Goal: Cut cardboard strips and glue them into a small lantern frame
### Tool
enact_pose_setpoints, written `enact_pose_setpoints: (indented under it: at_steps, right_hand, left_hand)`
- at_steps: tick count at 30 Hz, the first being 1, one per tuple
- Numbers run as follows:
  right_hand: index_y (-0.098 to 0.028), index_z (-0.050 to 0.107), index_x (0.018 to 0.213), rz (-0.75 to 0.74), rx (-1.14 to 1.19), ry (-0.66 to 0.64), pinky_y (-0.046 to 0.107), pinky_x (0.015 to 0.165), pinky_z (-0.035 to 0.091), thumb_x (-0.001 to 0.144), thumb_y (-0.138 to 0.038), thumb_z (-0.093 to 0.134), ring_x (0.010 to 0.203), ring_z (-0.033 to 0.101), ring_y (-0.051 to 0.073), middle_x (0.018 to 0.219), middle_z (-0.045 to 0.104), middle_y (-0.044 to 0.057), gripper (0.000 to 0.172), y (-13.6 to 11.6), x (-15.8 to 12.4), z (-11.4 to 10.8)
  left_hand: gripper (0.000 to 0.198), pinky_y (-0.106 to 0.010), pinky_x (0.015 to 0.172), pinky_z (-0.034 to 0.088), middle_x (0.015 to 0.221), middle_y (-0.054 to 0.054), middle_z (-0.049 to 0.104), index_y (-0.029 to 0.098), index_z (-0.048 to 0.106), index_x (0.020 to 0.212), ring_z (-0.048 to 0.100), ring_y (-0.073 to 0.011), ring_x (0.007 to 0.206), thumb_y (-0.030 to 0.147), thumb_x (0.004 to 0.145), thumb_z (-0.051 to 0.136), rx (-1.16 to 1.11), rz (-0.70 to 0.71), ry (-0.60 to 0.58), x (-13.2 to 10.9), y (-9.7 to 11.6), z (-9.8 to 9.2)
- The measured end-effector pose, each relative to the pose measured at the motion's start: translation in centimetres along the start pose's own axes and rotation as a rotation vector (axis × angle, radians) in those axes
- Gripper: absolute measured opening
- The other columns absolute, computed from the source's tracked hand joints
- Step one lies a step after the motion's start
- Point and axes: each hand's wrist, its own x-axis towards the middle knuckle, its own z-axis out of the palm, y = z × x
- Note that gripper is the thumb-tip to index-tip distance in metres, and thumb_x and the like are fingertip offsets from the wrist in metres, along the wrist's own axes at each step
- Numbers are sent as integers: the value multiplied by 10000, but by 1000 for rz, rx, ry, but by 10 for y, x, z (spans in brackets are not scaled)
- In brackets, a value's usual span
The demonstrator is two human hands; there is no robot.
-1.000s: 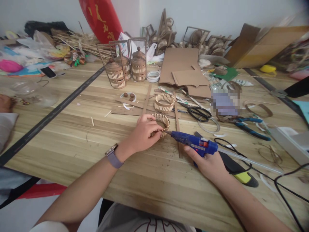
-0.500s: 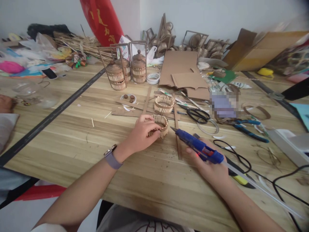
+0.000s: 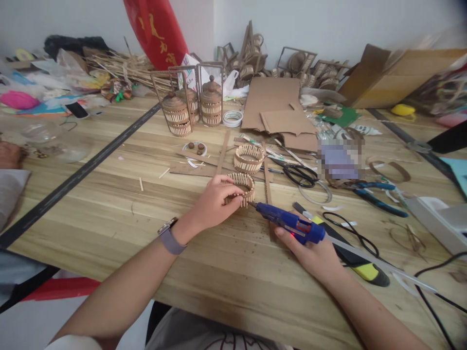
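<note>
My left hand (image 3: 213, 203) curls around a small round ring of wooden sticks (image 3: 243, 188) that rests on the wooden table (image 3: 109, 214). My right hand (image 3: 314, 253) grips a blue hot glue gun (image 3: 292, 223), and the gun's nozzle touches the ring's near right side. A clear glue stick juts out of the gun's back toward the right. A second stick ring (image 3: 248, 158) lies just behind the first, on strips of cardboard. My left wrist carries a watch with a purple strap (image 3: 170, 237).
Black scissors (image 3: 301, 173), blue-handled pliers (image 3: 379, 201) and a yellow-tipped knife (image 3: 367, 270) lie to the right, with black cables. Two small stick lanterns in frames (image 3: 193, 104), cardboard sheets (image 3: 272, 102) and boxes stand at the back. Another person's hand (image 3: 9, 155) is at the left edge.
The glue gun had lifted away from the ring half a second ago; its nozzle is back against the ring's side now. My left hand has stayed on the ring.
</note>
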Motion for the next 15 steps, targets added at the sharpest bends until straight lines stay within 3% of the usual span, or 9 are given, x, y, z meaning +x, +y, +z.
enact_pose_setpoints:
  at_steps: [15]
  right_hand:
    - [-207, 681, 783, 62, 13, 17, 301, 670, 575, 794, -516, 609, 688, 680, 211, 728, 709, 44, 318, -6, 3, -2]
  left_hand:
    - [150, -425, 919, 523, 903, -87, 667, 177, 711, 907, 537, -254, 1184, 202, 895, 563, -19, -9, 6, 1, 0, 1]
